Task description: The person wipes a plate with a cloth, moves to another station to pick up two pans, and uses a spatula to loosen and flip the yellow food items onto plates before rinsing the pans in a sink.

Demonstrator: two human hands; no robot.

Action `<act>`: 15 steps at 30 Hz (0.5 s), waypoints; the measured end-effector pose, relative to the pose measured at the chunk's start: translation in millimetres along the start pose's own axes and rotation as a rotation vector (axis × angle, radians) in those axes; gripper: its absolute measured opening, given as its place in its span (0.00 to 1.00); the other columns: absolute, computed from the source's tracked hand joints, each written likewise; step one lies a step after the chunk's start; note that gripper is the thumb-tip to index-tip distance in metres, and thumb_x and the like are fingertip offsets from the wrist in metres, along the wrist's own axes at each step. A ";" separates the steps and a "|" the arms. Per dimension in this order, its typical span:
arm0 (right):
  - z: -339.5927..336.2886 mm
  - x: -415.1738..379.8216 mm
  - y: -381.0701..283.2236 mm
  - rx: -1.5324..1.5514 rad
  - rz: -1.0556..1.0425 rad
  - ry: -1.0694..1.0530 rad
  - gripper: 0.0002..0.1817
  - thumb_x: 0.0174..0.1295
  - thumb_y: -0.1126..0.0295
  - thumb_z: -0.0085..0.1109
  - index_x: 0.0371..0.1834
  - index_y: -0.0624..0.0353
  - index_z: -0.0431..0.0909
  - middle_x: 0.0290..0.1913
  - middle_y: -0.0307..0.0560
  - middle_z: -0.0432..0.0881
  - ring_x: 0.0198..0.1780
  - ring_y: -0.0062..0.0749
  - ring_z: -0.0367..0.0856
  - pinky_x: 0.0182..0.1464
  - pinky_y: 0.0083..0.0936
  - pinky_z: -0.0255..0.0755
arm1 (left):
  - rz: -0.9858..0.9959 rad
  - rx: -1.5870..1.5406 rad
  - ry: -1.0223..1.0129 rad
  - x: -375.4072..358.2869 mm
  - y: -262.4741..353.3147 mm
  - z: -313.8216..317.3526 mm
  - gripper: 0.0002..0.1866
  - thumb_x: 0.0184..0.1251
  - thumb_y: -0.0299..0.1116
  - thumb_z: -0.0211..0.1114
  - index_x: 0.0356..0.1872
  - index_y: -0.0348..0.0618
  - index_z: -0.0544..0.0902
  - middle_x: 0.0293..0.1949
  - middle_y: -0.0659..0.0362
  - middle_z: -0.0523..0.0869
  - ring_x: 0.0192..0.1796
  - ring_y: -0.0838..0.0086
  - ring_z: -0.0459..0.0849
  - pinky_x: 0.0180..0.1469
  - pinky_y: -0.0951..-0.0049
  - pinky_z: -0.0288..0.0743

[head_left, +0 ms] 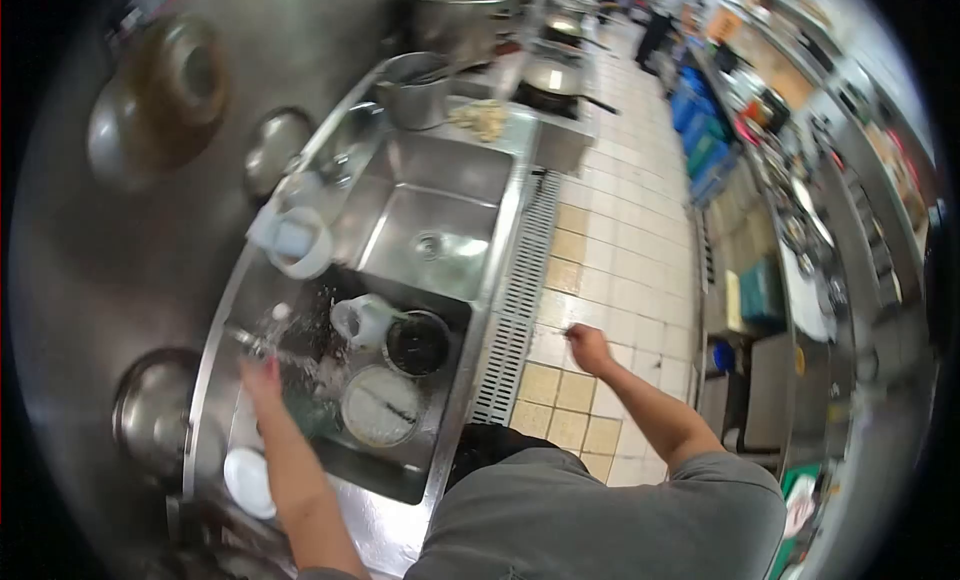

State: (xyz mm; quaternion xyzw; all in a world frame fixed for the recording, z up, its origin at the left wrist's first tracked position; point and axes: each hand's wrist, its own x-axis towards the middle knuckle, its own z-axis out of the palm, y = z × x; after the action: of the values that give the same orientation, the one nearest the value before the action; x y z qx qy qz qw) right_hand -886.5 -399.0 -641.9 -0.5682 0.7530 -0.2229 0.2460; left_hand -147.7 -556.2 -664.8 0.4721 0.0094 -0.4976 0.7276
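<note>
My left hand (262,380), smeared by motion, is beside the metal faucet (246,340) over the near sink basin; its fingers are not clear. Away from the sink, above the tiled floor, my right hand (588,348) is closed, and what it may hold is too small to make out. Inside the near basin (412,478) are a translucent plastic jug (362,322), a dark round pot (418,345) and a round container of cloudy liquid (382,407). What looks like water splashes between the faucet and these vessels.
A white lid or plate (250,483) lies on the counter at my left. White plastic containers (300,245) stand by the far basin (430,195). Beyond it are a metal pot (415,92) and pale food pieces (480,120). Another person (668,20) stands down the aisle.
</note>
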 end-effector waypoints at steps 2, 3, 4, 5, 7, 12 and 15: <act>-53.9 -75.9 84.4 -0.157 0.186 0.063 0.13 0.62 0.71 0.55 0.44 0.62 0.86 0.44 0.60 0.88 0.48 0.56 0.86 0.53 0.42 0.80 | -0.037 0.123 -0.104 62.3 20.0 -51.7 0.44 0.69 0.62 0.64 0.79 0.58 0.57 0.63 0.44 0.73 0.54 0.52 0.79 0.60 0.53 0.81; -74.0 -119.4 134.8 -0.249 0.309 0.069 0.13 0.62 0.70 0.55 0.45 0.61 0.86 0.45 0.61 0.87 0.49 0.56 0.86 0.53 0.43 0.79 | -0.109 0.137 -0.097 78.2 26.9 -54.6 0.46 0.68 0.63 0.64 0.79 0.52 0.56 0.64 0.43 0.72 0.54 0.52 0.80 0.57 0.55 0.82; -99.7 -169.6 174.8 -0.394 0.491 -0.066 0.14 0.63 0.68 0.55 0.46 0.60 0.87 0.47 0.61 0.87 0.49 0.55 0.86 0.54 0.44 0.79 | -0.082 0.285 -0.214 72.5 26.8 -42.6 0.46 0.68 0.64 0.63 0.76 0.43 0.59 0.60 0.44 0.76 0.48 0.57 0.82 0.53 0.62 0.84; -128.3 -228.0 210.8 -0.531 0.674 -0.233 0.15 0.64 0.66 0.55 0.47 0.60 0.87 0.48 0.61 0.87 0.50 0.54 0.86 0.54 0.44 0.79 | -0.140 0.306 -0.305 59.9 28.6 -38.4 0.44 0.70 0.62 0.62 0.74 0.39 0.60 0.52 0.45 0.82 0.42 0.63 0.85 0.50 0.67 0.85; -148.0 -351.6 284.6 -0.658 1.045 -0.240 0.16 0.65 0.63 0.55 0.44 0.63 0.88 0.47 0.61 0.88 0.52 0.52 0.86 0.54 0.42 0.79 | -0.178 0.445 -0.213 58.4 29.6 -26.7 0.41 0.71 0.58 0.65 0.73 0.40 0.62 0.45 0.49 0.84 0.39 0.67 0.86 0.49 0.70 0.86; -206.6 -525.7 235.9 -0.449 1.270 -0.544 0.21 0.66 0.63 0.54 0.55 0.63 0.85 0.60 0.58 0.83 0.63 0.49 0.81 0.63 0.40 0.74 | -0.022 0.232 -0.274 123.2 4.4 -32.0 0.28 0.71 0.48 0.69 0.62 0.38 0.77 0.49 0.51 0.85 0.46 0.67 0.86 0.49 0.74 0.83; -200.1 -592.3 251.0 -0.071 1.661 -0.103 0.15 0.67 0.64 0.56 0.33 0.65 0.86 0.31 0.54 0.88 0.28 0.43 0.88 0.32 0.41 0.83 | 0.437 0.737 0.086 85.6 -5.5 -9.1 0.21 0.71 0.41 0.67 0.58 0.38 0.81 0.53 0.47 0.85 0.51 0.62 0.85 0.54 0.66 0.80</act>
State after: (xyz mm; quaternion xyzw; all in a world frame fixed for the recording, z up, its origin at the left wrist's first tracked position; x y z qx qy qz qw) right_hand -1060.3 248.0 -570.9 0.1552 0.9215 0.0812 0.3466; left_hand -104.4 -611.4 -715.0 0.7115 -0.2389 -0.2820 0.5977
